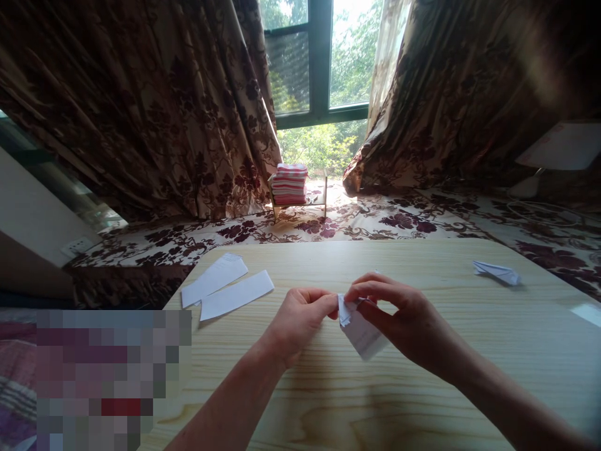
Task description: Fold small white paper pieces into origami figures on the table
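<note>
Above the middle of the table, both hands hold one small piece of white paper [364,335], partly folded, with a layered flap at its left end. My left hand [303,316] pinches its left edge between thumb and fingers. On its upper right part, my right hand [394,307] has thumb and forefinger closed, hiding some of the paper. Faint marks show on the paper's lower face. To the left lie white paper strips, one [237,294] in front and another [213,279] behind it. A folded white paper piece [496,272] rests at the far right.
The pale wooden table [300,263] has rounded far corners. Behind it, a small stand [299,205] carries striped folded cloths [290,183] on a floral-covered ledge. A lamp [561,147] stands at the right. Another white paper [586,313] is at the right edge.
</note>
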`<action>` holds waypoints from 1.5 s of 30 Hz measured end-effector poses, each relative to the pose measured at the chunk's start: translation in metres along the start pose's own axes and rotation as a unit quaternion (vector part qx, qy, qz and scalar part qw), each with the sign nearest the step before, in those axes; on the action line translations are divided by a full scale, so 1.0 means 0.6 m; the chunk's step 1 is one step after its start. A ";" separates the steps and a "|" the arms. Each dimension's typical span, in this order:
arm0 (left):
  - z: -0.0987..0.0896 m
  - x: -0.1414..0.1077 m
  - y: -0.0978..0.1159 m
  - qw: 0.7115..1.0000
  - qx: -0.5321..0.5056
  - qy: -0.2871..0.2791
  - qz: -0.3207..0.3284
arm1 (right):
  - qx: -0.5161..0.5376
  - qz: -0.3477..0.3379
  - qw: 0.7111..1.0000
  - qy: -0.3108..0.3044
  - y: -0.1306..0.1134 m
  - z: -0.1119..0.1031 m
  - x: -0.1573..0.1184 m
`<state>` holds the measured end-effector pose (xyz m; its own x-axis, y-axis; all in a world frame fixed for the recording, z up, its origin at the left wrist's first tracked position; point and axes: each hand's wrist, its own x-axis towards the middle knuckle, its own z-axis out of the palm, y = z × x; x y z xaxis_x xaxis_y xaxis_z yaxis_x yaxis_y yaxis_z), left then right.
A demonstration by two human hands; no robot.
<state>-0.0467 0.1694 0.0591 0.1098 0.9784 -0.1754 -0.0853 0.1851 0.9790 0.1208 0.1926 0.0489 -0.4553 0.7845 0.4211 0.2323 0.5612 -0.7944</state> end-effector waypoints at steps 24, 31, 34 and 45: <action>-0.001 -0.003 0.007 0.999 0.044 0.003 0.025 | -0.163 -0.151 0.974 0.043 0.000 -0.007 -0.003; 0.002 -0.005 0.008 0.998 0.044 -0.016 0.038 | -0.032 -0.053 0.998 0.026 -0.009 -0.003 -0.001; 0.002 -0.004 0.007 0.997 0.048 -0.023 0.047 | -0.015 -0.047 0.998 0.034 -0.013 -0.002 -0.001; 0.004 -0.001 0.001 0.995 0.080 0.012 0.058 | -0.013 -0.051 0.998 0.014 -0.009 0.000 0.000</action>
<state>-0.0443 0.1684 0.0601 0.0839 0.9947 -0.0602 0.0626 0.0550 0.9965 0.1197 0.1894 0.0531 -0.4528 0.7298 0.5122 0.2086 0.6453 -0.7349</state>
